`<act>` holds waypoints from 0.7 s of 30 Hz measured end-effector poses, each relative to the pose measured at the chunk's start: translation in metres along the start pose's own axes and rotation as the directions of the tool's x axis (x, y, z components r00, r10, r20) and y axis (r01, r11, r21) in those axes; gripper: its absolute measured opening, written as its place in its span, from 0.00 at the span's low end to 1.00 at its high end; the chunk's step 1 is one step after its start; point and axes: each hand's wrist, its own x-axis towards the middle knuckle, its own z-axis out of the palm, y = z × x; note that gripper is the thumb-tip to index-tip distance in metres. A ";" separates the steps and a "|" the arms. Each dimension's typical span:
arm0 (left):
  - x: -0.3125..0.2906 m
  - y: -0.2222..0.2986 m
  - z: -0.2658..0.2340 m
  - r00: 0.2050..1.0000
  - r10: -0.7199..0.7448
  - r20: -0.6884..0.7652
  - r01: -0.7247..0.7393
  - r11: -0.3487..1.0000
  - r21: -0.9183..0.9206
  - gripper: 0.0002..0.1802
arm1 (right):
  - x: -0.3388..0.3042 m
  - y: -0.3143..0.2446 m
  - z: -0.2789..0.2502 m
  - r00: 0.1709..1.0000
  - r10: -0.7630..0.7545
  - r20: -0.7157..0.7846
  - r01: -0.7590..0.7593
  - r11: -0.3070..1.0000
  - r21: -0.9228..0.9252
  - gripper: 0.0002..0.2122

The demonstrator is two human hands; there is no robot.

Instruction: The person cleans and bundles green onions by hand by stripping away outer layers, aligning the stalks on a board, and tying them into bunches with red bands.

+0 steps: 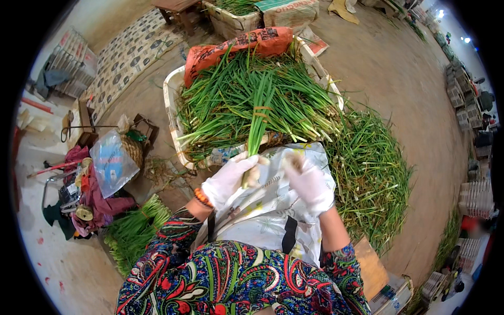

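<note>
A slim bunch of green onions (257,123), bound with tan bands around its leaves, points away from me over a heaped crate. My left hand (233,177), in a white glove, is closed around its pale stem end. To the right, my right hand (311,184), also gloved, is raised over my lap, apart from the bunch. Motion smears its fingers, and a brownish patch shows at their tips; I cannot make out whether they hold anything. Loose green onions (220,100) fill the white crate (173,107) in front of me, stems mostly turned outward.
A pile of leafy trimmings (373,178) lies right of the crate. Finished-looking bunches (139,231) lie at my left, near a cluttered chair (86,194). An orange sack (236,50) covers the crate's far edge. A patterned apron (268,210) covers my lap. Another filled crate (236,23) stands beyond.
</note>
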 end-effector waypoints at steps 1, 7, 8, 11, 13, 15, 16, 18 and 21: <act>-0.008 0.005 -0.001 0.998 0.004 0.066 -0.005 1.000 0.015 0.16 | 0.011 0.003 -0.002 0.979 -0.145 -0.147 0.155 0.986 0.062 0.23; -0.049 0.025 0.022 0.994 -0.105 0.020 0.101 0.983 0.152 0.17 | 0.061 0.006 -0.005 0.896 -0.399 -0.197 0.400 0.916 -0.035 0.25; -0.057 0.029 0.027 0.995 -0.083 -0.051 0.091 0.982 0.167 0.18 | 0.065 0.004 -0.018 0.908 -0.415 -0.056 0.387 0.883 -0.267 0.20; -0.062 0.040 -0.001 0.996 -0.015 -0.086 0.050 0.906 0.420 0.17 | 0.067 0.022 -0.065 0.990 -0.082 -0.114 0.074 0.994 -0.076 0.08; -0.070 0.061 -0.006 0.998 -0.047 -0.031 0.056 0.894 0.445 0.15 | 0.044 0.023 -0.103 0.949 -0.200 -0.243 0.096 0.920 -0.380 0.08; -0.074 0.071 -0.013 0.988 -0.106 -0.113 0.146 0.878 0.456 0.10 | -0.003 -0.021 -0.114 0.986 0.022 -0.163 -0.072 0.949 -0.306 0.09; -0.068 0.073 -0.009 0.991 -0.092 -0.096 0.128 0.857 0.499 0.11 | -0.016 -0.020 -0.121 0.979 -0.074 -0.192 -0.021 0.892 -0.452 0.08; -0.055 0.078 0.005 0.993 -0.021 -0.116 0.081 0.838 0.540 0.10 | -0.031 0.009 -0.145 0.951 -0.172 -0.256 0.026 0.872 -0.489 0.09; -0.046 0.080 -0.023 0.986 0.046 -0.158 0.033 0.886 0.463 0.10 | -0.040 0.057 -0.189 0.898 -0.241 -0.368 0.051 0.888 -0.457 0.09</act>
